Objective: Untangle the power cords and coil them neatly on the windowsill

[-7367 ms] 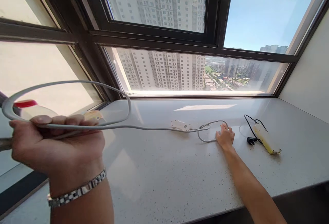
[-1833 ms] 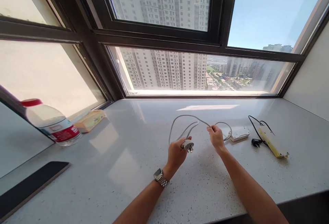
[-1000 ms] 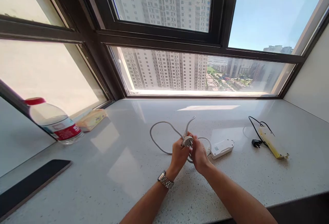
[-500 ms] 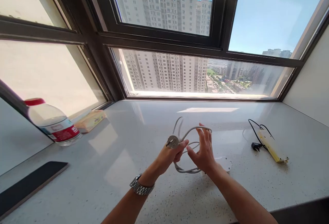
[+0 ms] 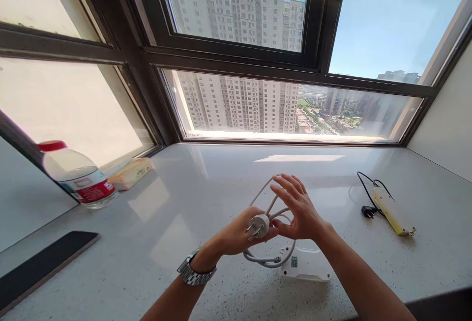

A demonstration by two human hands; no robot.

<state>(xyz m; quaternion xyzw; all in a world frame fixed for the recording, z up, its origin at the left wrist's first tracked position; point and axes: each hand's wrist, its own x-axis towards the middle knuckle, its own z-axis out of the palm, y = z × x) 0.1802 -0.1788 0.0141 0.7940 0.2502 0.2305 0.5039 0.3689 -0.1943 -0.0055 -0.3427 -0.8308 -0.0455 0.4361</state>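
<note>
My left hand (image 5: 236,235), with a metal watch on the wrist, is closed on a white three-pin plug (image 5: 258,226) at the end of a grey cable (image 5: 266,260). The cable is gathered in loops between my hands, above a white speckled counter (image 5: 177,242). My right hand (image 5: 300,208) is against the loops with its fingers stretched out and spread. A white power strip (image 5: 308,265) at the cable's other end lies on the counter just below my right wrist.
A yellowish power strip (image 5: 391,205) with a black cord and plug lies at the right. A clear bottle with a red cap (image 5: 72,176) and a yellow packet (image 5: 130,172) stand at the left by the window. A black flat slab (image 5: 40,268) lies at the near left.
The loops have been drawn tighter and both hands have come nearer to me. The white power strip slid closer along the counter. My right hand's fingers spread wider over the coil.
</note>
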